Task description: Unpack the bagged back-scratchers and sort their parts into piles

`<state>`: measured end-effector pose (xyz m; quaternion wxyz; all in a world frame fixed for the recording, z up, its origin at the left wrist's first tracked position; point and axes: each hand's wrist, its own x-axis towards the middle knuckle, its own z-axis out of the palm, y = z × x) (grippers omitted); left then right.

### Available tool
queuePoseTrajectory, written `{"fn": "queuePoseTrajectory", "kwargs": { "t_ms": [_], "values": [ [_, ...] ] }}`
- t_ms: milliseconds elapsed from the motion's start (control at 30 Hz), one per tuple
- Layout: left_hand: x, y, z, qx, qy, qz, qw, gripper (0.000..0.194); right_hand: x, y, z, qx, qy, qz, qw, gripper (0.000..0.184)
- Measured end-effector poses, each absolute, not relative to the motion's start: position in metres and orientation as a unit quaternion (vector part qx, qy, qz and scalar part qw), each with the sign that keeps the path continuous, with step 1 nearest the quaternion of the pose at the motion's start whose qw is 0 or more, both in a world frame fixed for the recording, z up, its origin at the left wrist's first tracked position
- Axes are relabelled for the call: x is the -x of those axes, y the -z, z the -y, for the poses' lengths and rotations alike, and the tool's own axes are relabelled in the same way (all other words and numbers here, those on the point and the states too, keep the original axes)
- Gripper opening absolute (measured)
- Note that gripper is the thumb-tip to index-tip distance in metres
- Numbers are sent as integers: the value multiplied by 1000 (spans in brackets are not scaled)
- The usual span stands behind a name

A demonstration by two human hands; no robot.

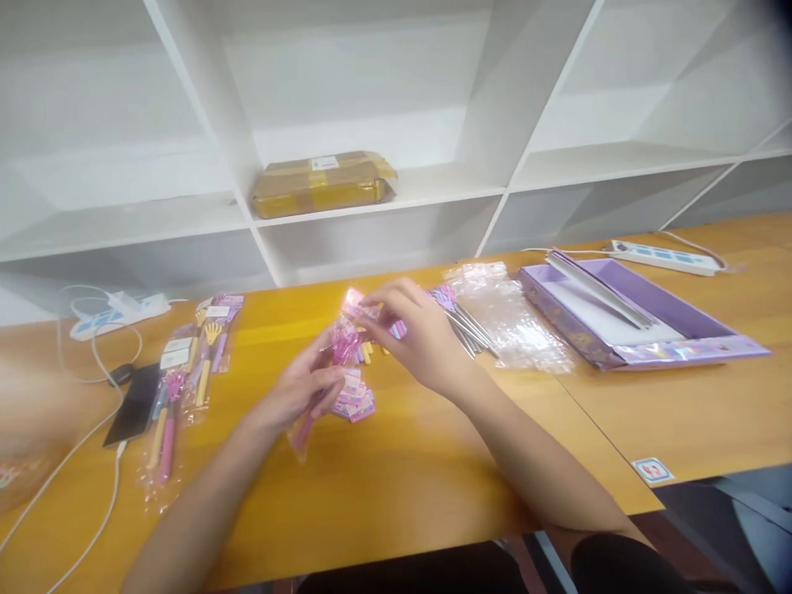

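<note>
My left hand [304,383] is closed on a clear plastic bag with a pink hand-shaped back scratcher [344,343] inside. The bag's lower end [300,437] hangs below my palm. At its top, the fingers of my right hand [421,334] are pinched together by a pink card [352,300]; whether they grip the card or the bag's edge I cannot tell. Under my hands lies a small heap of pink and purple printed cards [355,398]. Partly behind my right hand are loose back scratchers [464,318] with silver rods and purple heads.
Bagged back scratchers [201,359] lie at left near a black phone [134,403] on a white cable. Flat clear bags [520,318] and a purple open box [594,346] are at right. Power strips [668,257] sit beneath white shelves bearing a taped parcel [322,186].
</note>
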<state>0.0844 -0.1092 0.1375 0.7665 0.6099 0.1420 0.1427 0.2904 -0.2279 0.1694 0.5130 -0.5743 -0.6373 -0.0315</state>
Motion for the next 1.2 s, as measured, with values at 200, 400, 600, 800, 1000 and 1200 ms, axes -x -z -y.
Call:
{"fn": "queuePoseTrajectory", "kwargs": {
  "t_ms": [200,400,600,800,1000,1200],
  "values": [
    [-87,-135,116,-640,-118,-151,744,73,-291,-164,227,555,-7,634,538,6],
    [-88,-121,120,-656,-101,-151,733,55,-289,-156,227,562,104,649,503,8],
    [-90,-119,118,-657,-74,-136,738,67,-308,-163,230,613,104,606,496,17],
    [-92,-115,116,-627,-69,-103,769,57,-338,-180,241,559,-8,666,494,17],
    [-88,-110,112,-623,-53,-108,773,67,-346,-183,241,540,-165,675,475,18],
    [-85,-117,110,-647,-19,-133,751,75,-343,-171,228,492,-259,658,507,14]
  ]
}}
